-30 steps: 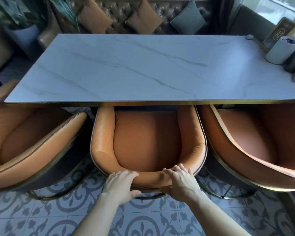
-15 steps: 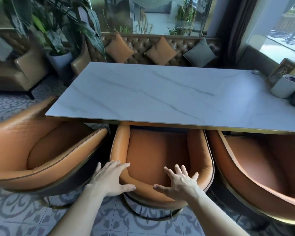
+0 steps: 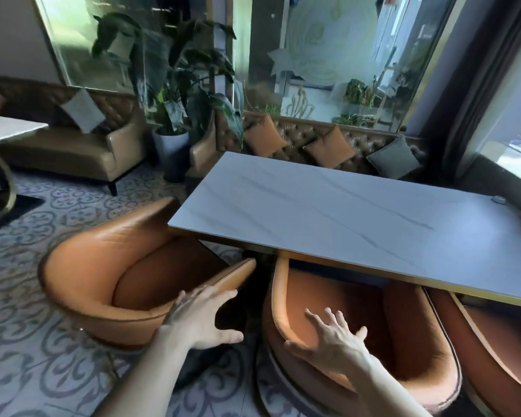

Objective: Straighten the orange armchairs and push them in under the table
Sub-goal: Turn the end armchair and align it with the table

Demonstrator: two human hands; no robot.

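Observation:
Three orange armchairs stand along the near side of a white marble table (image 3: 328, 206). The middle armchair (image 3: 403, 341) is tucked under the table edge, facing it squarely. The left armchair (image 3: 103, 266) is turned at an angle, with its seat only partly under the table corner. The right armchair (image 3: 500, 350) is partly cut off by the frame. My left hand (image 3: 202, 320) is open, fingers spread, over the near arm of the left armchair. My right hand (image 3: 334, 338) is open above the back rim of the middle armchair, holding nothing.
A tufted brown bench (image 3: 328, 136) with orange and grey cushions runs behind the table. A potted plant (image 3: 172, 115) stands at the table's far left corner. A tan sofa (image 3: 73, 149) and another table (image 3: 6, 127) are further left. Patterned floor tiles (image 3: 27, 341) lie around the chairs.
Both hands have come off the middle armchair's back rim. My view has swung left and up, and my left hand has moved toward the left armchair.

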